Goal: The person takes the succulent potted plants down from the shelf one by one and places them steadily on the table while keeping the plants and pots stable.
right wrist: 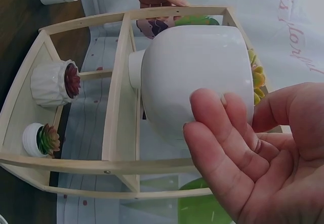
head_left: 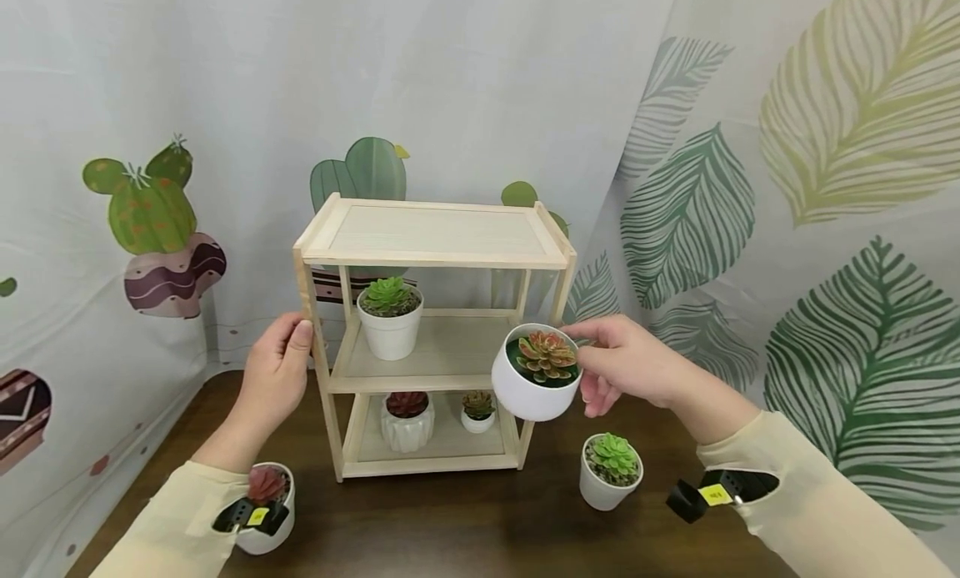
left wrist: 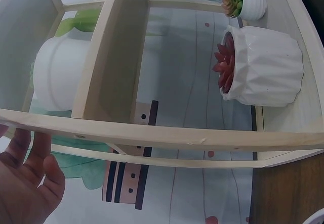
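Observation:
My right hand (head_left: 630, 361) pinches the rim of a round white pot (head_left: 534, 401) holding an orange-and-green succulent (head_left: 545, 357). That pot is in the air, tilted, before the right end of the middle board of a three-tier wooden shelf (head_left: 442, 232). In the right wrist view, the lower fingers (right wrist: 223, 158) lie beside the pot's underside. With my left hand (head_left: 276, 369) I grip the shelf's left front post, seen in the left wrist view with fingers (left wrist: 38, 155) behind the wood. On the middle board stands a white pot (head_left: 392, 334) with a green succulent.
A ribbed white pot (head_left: 407, 429) with a dark red succulent and a small white pot (head_left: 477, 423) share the bottom board. On the brown table (head_left: 420, 528), a green-succulent pot (head_left: 603, 486) stands right of the shelf. A red-succulent pot (head_left: 281, 524) is partly behind my left forearm.

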Action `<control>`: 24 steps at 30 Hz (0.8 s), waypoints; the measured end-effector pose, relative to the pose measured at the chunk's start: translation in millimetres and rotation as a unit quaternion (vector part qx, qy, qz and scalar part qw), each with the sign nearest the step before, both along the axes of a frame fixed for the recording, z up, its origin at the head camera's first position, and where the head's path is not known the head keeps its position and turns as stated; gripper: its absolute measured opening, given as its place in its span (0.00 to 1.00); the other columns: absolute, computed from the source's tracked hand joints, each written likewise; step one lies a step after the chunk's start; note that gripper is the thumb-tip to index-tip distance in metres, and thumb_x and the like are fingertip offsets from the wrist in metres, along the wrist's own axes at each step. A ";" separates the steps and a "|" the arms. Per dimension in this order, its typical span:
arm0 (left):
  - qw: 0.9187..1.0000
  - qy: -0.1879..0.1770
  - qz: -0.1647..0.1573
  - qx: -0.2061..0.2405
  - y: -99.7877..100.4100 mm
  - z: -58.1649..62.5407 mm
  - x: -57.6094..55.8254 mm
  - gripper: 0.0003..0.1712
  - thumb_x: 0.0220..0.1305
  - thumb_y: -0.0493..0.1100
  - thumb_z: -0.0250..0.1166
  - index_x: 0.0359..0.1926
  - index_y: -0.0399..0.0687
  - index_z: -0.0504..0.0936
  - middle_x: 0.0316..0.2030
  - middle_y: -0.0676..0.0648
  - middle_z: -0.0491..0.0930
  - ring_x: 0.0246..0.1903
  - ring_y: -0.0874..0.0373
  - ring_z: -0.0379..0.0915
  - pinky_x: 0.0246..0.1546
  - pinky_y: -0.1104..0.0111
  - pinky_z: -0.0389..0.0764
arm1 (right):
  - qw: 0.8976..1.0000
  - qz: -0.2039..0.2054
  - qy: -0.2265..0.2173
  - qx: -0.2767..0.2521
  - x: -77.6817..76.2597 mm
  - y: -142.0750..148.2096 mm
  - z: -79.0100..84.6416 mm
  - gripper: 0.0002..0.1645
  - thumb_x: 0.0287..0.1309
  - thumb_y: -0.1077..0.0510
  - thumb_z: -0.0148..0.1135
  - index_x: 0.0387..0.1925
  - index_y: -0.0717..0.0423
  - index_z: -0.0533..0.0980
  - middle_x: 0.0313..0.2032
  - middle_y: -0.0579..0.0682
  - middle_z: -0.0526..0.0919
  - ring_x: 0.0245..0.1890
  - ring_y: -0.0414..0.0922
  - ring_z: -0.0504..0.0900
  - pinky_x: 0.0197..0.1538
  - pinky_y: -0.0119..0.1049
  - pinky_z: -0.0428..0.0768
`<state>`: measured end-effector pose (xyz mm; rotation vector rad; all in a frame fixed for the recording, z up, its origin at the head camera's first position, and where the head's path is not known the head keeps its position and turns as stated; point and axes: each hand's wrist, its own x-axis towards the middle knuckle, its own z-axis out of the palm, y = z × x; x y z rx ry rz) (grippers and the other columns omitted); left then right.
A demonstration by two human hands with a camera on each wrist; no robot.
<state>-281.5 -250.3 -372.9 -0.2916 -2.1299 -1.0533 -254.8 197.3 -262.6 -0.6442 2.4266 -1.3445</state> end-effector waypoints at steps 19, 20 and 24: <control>1.000 0.001 -0.001 -0.001 -0.7 -1.1 -1.1 0.18 0.83 0.47 0.48 0.48 0.38 0.80 0.33 0.45 0.77 0.33 0.71 0.69 0.37 0.77 0.70 | 1.000 -0.020 0.005 -0.019 9.9 34.2 -19.6 0.33 0.67 0.67 0.48 0.73 0.74 0.61 0.18 0.54 0.81 0.17 0.47 0.85 0.27 0.51 0.88; 1.000 0.000 -0.002 -0.001 -0.7 -1.5 -1.1 0.18 0.83 0.47 0.48 0.49 0.38 0.80 0.33 0.46 0.77 0.33 0.70 0.69 0.37 0.77 0.70 | 1.000 -0.020 0.007 -0.021 10.5 36.1 -22.3 0.33 0.67 0.67 0.48 0.72 0.74 0.61 0.18 0.54 0.81 0.17 0.46 0.85 0.27 0.51 0.88; 1.000 -0.004 -0.002 -0.001 -0.8 -2.0 -0.9 0.19 0.83 0.47 0.48 0.49 0.39 0.80 0.33 0.46 0.77 0.33 0.70 0.70 0.37 0.77 0.70 | 0.999 -0.029 0.012 -0.032 12.2 43.5 -31.9 0.32 0.67 0.67 0.48 0.71 0.74 0.63 0.19 0.54 0.81 0.17 0.44 0.85 0.27 0.51 0.87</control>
